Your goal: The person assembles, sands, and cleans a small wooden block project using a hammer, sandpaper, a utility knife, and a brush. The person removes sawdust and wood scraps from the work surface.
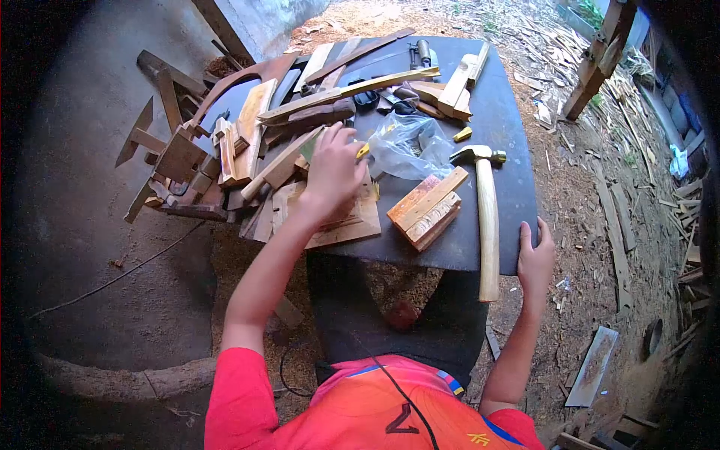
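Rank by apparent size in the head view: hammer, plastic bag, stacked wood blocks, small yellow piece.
1. hammer, longest by far.
2-3. plastic bag and stacked wood blocks: look alike, unranked.
4. small yellow piece.

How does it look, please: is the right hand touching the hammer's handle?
Apart. The head view shows the right hand resting on the table edge, with a strip of dark tabletop visible between its fingers and the hammer handle.
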{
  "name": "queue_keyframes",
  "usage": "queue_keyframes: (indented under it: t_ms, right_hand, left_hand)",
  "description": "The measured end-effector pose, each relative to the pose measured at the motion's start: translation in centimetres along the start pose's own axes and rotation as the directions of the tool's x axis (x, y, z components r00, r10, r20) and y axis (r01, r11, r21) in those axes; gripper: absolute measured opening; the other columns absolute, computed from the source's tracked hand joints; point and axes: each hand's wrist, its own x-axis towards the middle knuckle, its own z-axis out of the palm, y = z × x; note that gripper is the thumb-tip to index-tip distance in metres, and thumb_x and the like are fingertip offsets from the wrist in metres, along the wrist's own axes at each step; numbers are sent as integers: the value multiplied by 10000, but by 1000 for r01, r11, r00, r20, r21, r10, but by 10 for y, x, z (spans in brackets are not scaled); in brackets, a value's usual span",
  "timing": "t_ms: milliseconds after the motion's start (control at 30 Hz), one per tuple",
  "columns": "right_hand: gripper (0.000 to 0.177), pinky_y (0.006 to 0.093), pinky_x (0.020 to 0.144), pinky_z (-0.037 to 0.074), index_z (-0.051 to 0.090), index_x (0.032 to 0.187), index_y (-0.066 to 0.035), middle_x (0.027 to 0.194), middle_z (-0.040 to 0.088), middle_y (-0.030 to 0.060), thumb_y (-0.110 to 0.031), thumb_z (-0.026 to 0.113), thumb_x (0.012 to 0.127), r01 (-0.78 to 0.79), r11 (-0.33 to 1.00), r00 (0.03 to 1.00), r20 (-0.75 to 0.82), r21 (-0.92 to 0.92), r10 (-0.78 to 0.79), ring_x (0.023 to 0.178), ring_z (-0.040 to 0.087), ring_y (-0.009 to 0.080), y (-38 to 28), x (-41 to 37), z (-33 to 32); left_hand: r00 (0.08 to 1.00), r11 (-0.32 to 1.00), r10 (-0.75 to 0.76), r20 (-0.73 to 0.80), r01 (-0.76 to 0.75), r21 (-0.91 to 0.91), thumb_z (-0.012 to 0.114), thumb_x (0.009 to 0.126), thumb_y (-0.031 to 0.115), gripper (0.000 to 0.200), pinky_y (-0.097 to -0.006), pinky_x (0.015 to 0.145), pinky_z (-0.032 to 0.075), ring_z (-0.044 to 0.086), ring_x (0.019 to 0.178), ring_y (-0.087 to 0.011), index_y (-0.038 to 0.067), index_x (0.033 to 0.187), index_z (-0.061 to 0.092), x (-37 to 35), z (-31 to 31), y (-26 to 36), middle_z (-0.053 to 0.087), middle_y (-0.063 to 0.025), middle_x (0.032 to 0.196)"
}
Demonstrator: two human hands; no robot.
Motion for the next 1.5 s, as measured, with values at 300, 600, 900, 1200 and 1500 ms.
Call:
queue_keyframes:
  t_ms: [300,600,900,1200,1500]
  right_hand:
    - [553,453,1068,561,654,1472,68,1342,763,285,-347,699,1109,15,1000,999,-39,8,-14,1233,755,378,-7,-3,-1]
    - [544,455,1097,544,639,1495,62,1350,755,261,-294,734,1094,-34,998,999,-3,43,34,1253,738,368,2,2,1]
    - [689,513,1270,430,563,1623,-79,1596,572,208,-183,809,987,627,773,769,-82,-94,-634,1527,528,390,-95,-19,-8]
    - [472,464,894,618,725,1409,-160,1119,777,136,-113,770,941,891,453,415,410,-4,-812,937,769,330,-181,1,19]
    - [201,435,940,618,822,1211,-29,1102,833,143,-123,775,1039,558,718,453,573,415,-683,995,803,257,-191,12,47]
  left_hand:
    - [992,946,-30,124,-12,325,775,940,247,325,-601,1324,309,501,1513,-445,-17,1130,775,40,43,-13,664,-272,1406]
    - [969,938,143,-202,-67,341,744,1050,258,231,-566,1282,377,654,1353,-363,54,1160,749,57,-40,-1,767,-170,1229]
    - [936,950,302,-183,-311,-21,782,1026,120,209,-512,1129,548,799,880,-305,30,1214,786,-4,-112,80,818,-143,992]
    - [946,868,187,-266,-286,-405,810,1013,161,640,-500,1152,537,777,1139,-318,-49,1555,544,-51,-95,130,793,-140,1158]
    - [960,756,-277,-50,186,-627,980,848,378,1241,-505,1161,519,665,1368,-408,-21,1757,235,-101,-30,135,652,-252,1495]
